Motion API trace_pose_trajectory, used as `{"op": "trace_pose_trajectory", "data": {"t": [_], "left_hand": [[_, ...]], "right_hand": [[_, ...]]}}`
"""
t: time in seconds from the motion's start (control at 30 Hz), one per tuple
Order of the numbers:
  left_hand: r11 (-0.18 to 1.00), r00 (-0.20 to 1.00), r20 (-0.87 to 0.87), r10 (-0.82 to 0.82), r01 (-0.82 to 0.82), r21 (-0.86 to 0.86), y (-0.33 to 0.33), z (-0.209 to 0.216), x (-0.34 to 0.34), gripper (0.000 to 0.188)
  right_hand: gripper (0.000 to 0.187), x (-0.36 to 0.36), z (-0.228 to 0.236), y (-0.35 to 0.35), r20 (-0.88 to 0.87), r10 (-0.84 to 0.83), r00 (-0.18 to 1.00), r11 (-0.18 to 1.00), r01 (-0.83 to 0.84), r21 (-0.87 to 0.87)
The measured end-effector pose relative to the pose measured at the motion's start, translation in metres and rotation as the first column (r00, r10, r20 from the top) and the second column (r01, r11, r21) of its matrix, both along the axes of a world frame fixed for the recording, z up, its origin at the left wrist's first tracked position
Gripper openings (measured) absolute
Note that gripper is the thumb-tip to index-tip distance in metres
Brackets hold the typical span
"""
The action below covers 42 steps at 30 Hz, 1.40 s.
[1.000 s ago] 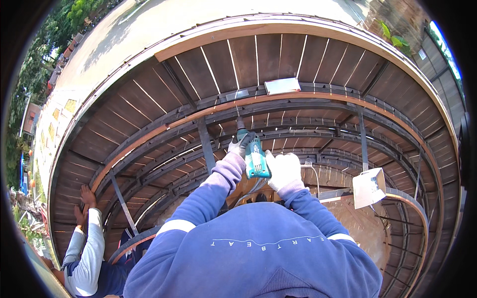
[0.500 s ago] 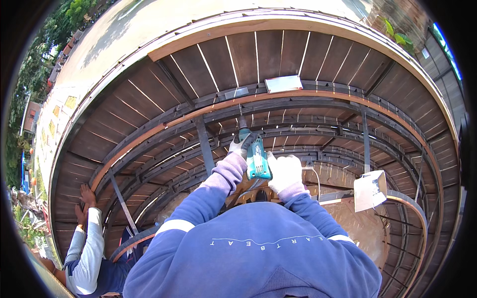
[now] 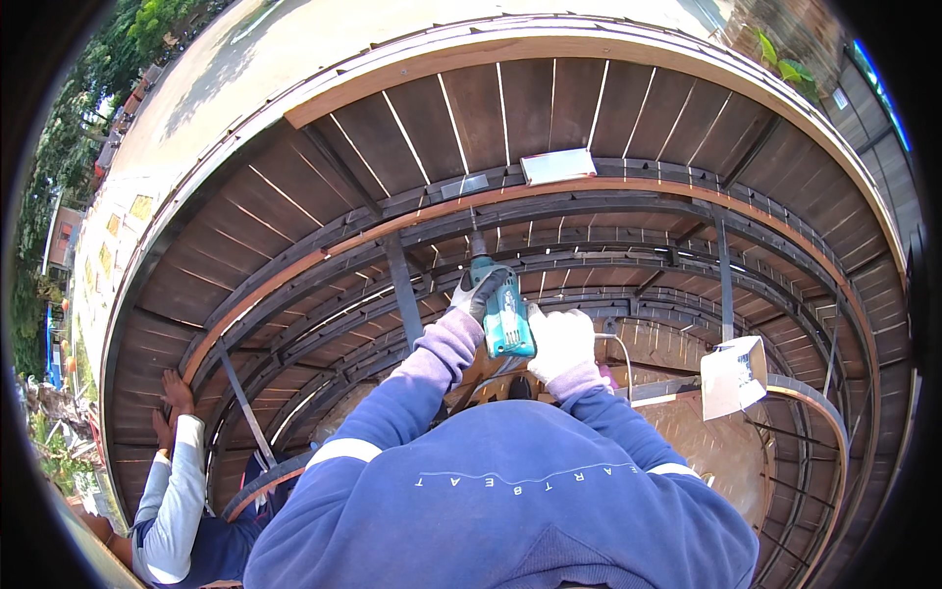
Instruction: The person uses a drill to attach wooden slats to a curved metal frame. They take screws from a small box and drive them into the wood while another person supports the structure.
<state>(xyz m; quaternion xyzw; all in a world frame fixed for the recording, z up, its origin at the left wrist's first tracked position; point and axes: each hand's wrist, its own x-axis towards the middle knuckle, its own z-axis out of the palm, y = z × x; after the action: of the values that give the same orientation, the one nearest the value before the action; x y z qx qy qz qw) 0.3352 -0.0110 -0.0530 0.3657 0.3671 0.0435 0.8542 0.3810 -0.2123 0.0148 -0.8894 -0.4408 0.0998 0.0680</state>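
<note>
A teal power drill [image 3: 500, 306] points up and away from me, its bit against the curved brown rail [image 3: 589, 188] of a round dark-wood slatted structure. My left hand [image 3: 479, 292], in a grey and white glove, wraps the drill's grip. My right hand [image 3: 559, 344], in a white glove, grips the drill's lower body. Both blue sleeves reach up from the lower edge.
Another person in a white sleeve and blue top, at the lower left, presses both hands [image 3: 169, 407] on the dark slats. A pale box [image 3: 734, 375] sits on the curved metal frame at right. A small light plate [image 3: 557, 165] lies on the slats above the drill.
</note>
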Motion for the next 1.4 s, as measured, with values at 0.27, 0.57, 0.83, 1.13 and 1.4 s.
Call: {"op": "trace_pose_trajectory", "data": {"t": [0.27, 0.57, 0.83, 1.13, 1.4], "left_hand": [[0.925, 0.984, 0.177, 0.029, 0.040, -0.378, 0.000, -0.034, -0.013, 0.050], [0.965, 0.980, 0.185, 0.079, -0.029, -0.260, -0.004, -0.016, -0.007, 0.045], [0.994, 0.977, 0.211, 0.032, -0.009, -0.109, 0.004, -0.029, 0.006, 0.041], [0.993, 0.986, 0.163, 0.030, -0.010, -0.122, 0.003, -0.026, 0.007, 0.036], [0.985, 0.976, 0.206, -0.063, 0.094, -0.142, 0.014, -0.018, 0.010, 0.031]], "right_hand": [[0.058, -0.002, -0.010, 0.005, 0.009, -0.012, 1.000, 1.000, 0.012, 0.006], [0.041, -0.005, -0.003, 0.012, -0.004, -0.009, 1.000, 1.000, 0.008, -0.029], [0.068, -0.010, -0.004, 0.018, 0.130, -0.040, 0.991, 0.998, 0.046, -0.041], [0.036, -0.016, -0.009, 0.020, 0.148, -0.047, 0.988, 0.996, 0.058, -0.070], [0.037, -0.016, -0.010, 0.021, 0.183, -0.017, 0.983, 0.998, 0.027, -0.052]]}}
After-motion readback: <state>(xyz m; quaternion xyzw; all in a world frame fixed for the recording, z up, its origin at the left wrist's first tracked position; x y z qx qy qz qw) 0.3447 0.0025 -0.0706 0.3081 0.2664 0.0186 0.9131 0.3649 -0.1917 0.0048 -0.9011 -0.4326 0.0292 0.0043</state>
